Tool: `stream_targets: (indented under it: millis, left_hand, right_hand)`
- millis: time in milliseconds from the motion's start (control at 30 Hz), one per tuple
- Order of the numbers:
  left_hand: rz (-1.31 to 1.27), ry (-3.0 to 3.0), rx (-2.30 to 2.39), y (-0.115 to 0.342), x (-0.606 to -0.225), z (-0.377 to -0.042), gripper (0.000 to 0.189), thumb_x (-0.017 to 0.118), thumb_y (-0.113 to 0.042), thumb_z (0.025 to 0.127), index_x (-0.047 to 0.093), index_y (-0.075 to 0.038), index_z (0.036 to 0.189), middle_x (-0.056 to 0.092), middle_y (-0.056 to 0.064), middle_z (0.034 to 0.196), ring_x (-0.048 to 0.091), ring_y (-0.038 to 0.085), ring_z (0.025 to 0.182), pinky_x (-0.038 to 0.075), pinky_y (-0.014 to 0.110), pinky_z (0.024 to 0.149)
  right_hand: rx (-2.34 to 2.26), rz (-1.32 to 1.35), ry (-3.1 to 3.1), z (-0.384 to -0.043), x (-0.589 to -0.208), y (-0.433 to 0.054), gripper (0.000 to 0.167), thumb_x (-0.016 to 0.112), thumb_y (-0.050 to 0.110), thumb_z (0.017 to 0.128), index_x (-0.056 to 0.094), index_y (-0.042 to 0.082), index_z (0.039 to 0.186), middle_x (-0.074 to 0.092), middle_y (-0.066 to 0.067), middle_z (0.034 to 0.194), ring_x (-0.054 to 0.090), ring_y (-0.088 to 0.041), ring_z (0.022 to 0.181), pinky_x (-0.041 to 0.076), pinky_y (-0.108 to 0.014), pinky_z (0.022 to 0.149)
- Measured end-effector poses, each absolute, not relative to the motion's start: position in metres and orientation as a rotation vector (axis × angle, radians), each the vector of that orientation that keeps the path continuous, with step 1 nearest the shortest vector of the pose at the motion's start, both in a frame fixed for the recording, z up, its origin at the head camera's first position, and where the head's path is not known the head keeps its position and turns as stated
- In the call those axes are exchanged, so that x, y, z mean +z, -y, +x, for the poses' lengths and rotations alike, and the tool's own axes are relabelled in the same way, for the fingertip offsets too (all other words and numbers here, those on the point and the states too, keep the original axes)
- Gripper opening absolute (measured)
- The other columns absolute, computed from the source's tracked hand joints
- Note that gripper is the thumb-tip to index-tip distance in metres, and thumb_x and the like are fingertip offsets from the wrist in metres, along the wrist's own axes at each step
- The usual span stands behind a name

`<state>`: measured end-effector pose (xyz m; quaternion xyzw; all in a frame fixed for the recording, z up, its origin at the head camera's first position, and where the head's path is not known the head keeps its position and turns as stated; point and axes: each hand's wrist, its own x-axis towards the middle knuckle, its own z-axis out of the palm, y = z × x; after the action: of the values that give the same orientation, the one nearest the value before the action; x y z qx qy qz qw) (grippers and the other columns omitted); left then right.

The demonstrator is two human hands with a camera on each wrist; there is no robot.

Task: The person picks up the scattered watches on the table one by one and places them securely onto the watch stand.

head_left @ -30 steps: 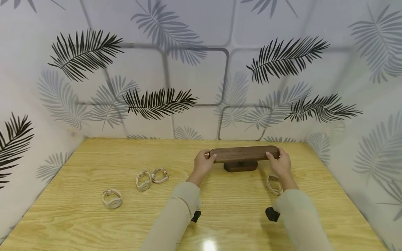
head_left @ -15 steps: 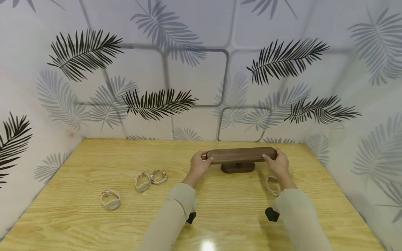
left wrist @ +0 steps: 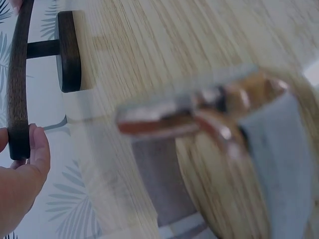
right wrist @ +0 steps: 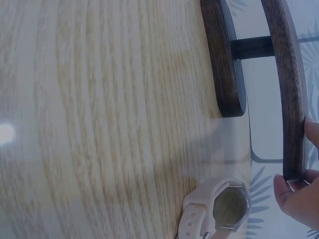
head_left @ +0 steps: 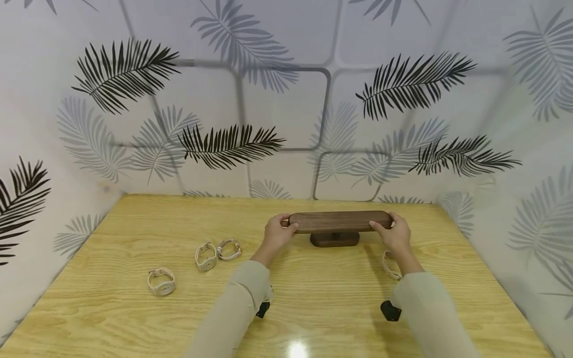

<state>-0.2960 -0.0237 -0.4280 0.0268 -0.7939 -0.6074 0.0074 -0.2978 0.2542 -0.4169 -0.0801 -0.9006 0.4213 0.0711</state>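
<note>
A dark brown wooden watch display stand (head_left: 340,222) stands near the back of the table, with a long rounded crossbar, a short post and a small oblong base (right wrist: 223,69). My left hand (head_left: 277,233) grips the crossbar's left end, thumb in front and fingers behind. At the right end my right hand (head_left: 396,236) pinches the bar the same way. The left wrist view shows the bar's end (left wrist: 19,142) between thumb and fingers. Beneath my right wrist lies a pale pink-strapped watch (right wrist: 230,205), partly hidden by the forearm in the head view.
Left of the stand, two light-strapped watches, one (head_left: 206,257) and another (head_left: 230,249), lie side by side. Farther left and nearer sits a white watch (head_left: 161,282). The wood-grain table (head_left: 322,293) meets a leaf-patterned wall (head_left: 286,179) at its back edge.
Both hands have shifted the stand a little to the left along the table, keeping their grip on its ends. The watches stay where they were.
</note>
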Motion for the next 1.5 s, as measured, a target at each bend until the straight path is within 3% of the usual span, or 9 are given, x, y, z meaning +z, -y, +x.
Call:
stream_targets:
  millis: [200,567,833,1133,1500]
  left_hand:
    - [0.044,2.504,-1.847,0.035,-0.430,-0.297,0.036,0.061,-0.006,0.089,0.055,0.006,0.123,0.063,0.023,0.107,0.067,0.027,0.086,0.057,0.026,0.068]
    - [0.001,2.541,-1.819,0.056,-0.426,-0.292,0.037,0.059,-0.004,0.089,0.054,0.007,0.124,0.061,0.025,0.108,0.066,0.029,0.084,0.057,0.027,0.070]
    - [-0.022,2.560,-1.864,0.071,-0.427,-0.289,0.040,0.059,-0.006,0.090,0.051,0.006,0.128,0.058,0.026,0.116,0.064,0.033,0.094,0.057,0.030,0.076]
    - [-0.013,2.546,-1.929,0.092,-0.426,-0.279,0.043,0.059,-0.004,0.090,0.049,0.006,0.130,0.056,0.027,0.116,0.062,0.035,0.096,0.057,0.033,0.079]
    - [-0.061,2.562,-1.915,0.115,-0.430,-0.267,0.043,0.058,-0.005,0.091,0.047,0.007,0.131,0.055,0.028,0.119,0.063,0.028,0.096,0.057,0.031,0.079]
  right_hand:
    - [1.341,-0.289,2.659,-0.293,-0.418,-0.245,0.065,0.062,0.021,0.089,0.032,-0.012,0.137,0.038,-0.030,0.135,0.044,-0.040,0.114,0.041,-0.049,0.096]
    - [1.364,-0.254,2.644,-0.282,-0.421,-0.230,0.066,0.062,0.021,0.090,0.030,-0.013,0.137,0.037,-0.031,0.135,0.040,-0.040,0.120,0.039,-0.050,0.099]
    - [1.308,-0.213,2.651,-0.280,-0.423,-0.221,0.065,0.065,0.023,0.088,0.036,-0.013,0.134,0.042,-0.030,0.129,0.045,-0.038,0.109,0.043,-0.048,0.092]
    - [1.228,-0.159,2.697,-0.269,-0.421,-0.209,0.059,0.067,0.023,0.086,0.043,-0.011,0.128,0.048,-0.026,0.117,0.050,-0.029,0.089,0.044,-0.027,0.067]
    - [1.261,-0.003,2.683,-0.254,-0.423,-0.200,0.057,0.069,0.018,0.085,0.045,-0.012,0.127,0.050,-0.026,0.116,0.058,-0.030,0.083,0.046,-0.018,0.060]
